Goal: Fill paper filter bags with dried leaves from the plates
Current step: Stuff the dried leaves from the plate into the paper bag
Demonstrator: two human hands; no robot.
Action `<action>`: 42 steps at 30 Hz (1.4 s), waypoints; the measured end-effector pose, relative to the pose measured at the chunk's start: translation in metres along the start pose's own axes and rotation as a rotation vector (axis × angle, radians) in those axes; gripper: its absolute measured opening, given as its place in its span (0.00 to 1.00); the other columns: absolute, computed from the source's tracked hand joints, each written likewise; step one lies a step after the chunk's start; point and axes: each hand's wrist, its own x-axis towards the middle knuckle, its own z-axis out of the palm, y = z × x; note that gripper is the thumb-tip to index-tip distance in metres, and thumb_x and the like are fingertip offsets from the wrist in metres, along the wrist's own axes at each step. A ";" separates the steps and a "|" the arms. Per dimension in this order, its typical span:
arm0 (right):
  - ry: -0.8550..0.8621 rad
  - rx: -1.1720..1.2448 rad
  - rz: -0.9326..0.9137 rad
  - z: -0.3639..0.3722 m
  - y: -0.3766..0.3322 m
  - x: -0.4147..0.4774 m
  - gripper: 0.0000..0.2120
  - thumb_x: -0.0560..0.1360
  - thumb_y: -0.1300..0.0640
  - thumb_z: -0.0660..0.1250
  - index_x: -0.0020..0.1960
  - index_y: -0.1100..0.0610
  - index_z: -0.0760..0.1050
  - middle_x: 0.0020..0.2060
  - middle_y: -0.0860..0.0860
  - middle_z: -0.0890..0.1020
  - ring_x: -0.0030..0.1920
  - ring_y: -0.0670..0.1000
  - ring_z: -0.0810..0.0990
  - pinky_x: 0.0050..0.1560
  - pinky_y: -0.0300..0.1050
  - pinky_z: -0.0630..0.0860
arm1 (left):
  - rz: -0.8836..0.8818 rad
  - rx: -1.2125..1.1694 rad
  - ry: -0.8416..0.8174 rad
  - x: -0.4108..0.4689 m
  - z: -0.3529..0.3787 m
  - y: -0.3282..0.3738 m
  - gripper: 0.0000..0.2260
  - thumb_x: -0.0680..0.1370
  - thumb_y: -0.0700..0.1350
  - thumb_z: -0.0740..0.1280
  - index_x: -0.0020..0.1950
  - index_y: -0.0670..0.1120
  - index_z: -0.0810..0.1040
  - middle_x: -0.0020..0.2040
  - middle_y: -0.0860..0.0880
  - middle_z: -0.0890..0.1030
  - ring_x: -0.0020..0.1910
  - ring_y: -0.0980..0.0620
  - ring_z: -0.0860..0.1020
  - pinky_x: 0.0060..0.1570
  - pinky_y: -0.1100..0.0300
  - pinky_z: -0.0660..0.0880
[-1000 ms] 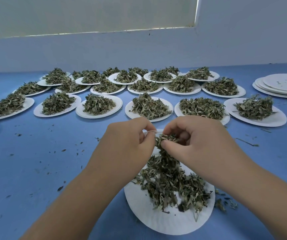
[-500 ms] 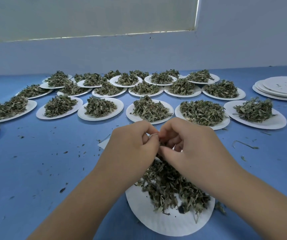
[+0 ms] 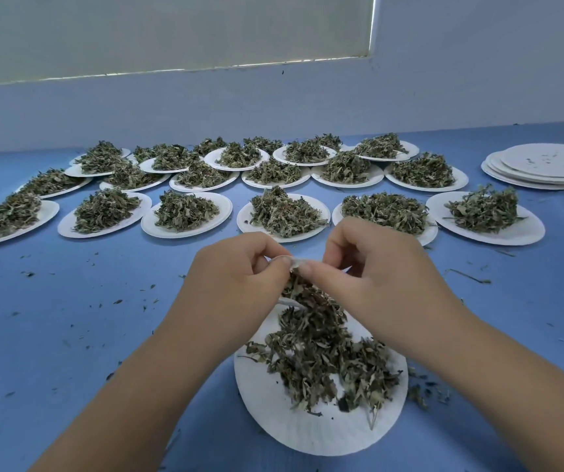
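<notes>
– Step in hand?
– Bag stuffing, I'd say. Left hand (image 3: 239,277) and right hand (image 3: 372,277) meet above the near plate (image 3: 308,434), both pinching the mouth of a paper filter bag (image 3: 289,259). Only a white sliver of it shows between the fingertips; the rest is hidden behind the hands.
– Leaves going in?
– Dried leaves (image 3: 318,352) sit right under the pinch, and most of the heap is on the plate below. Can't tell how full the bag is.
– Next move?
– Judgement: left holds the mouth open, right lets go, takes a small pinch from the heap, pushes it in. Thin paper, so light grip. Brittle leaves shed: crumbs (image 3: 117,301) dot the blue table (image 3: 69,352).
– Backlog?
– Big. Rows of loaded plates (image 3: 222,206) beyond the hands, stack of empty plates (image 3: 546,161) far right. Early going.
</notes>
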 end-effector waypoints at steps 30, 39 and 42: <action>-0.143 -0.066 0.056 -0.004 -0.001 -0.006 0.12 0.70 0.54 0.71 0.42 0.45 0.67 0.34 0.39 0.75 0.33 0.42 0.72 0.35 0.39 0.71 | 0.056 0.019 0.039 -0.001 0.002 -0.003 0.09 0.77 0.43 0.67 0.37 0.53 0.78 0.25 0.46 0.70 0.24 0.57 0.67 0.26 0.71 0.65; -0.065 -0.116 -0.054 0.001 -0.004 -0.005 0.12 0.70 0.52 0.74 0.47 0.43 0.70 0.34 0.41 0.75 0.39 0.41 0.74 0.38 0.39 0.72 | 0.077 0.004 0.034 -0.003 0.003 0.000 0.09 0.76 0.43 0.67 0.37 0.53 0.79 0.26 0.44 0.71 0.24 0.57 0.66 0.26 0.69 0.64; -0.066 -0.155 -0.080 0.003 -0.003 -0.005 0.08 0.70 0.51 0.75 0.45 0.45 0.77 0.31 0.39 0.74 0.37 0.42 0.74 0.36 0.37 0.71 | 0.066 -0.026 0.025 -0.004 0.002 0.003 0.09 0.76 0.43 0.67 0.37 0.52 0.79 0.26 0.44 0.71 0.23 0.58 0.66 0.25 0.70 0.64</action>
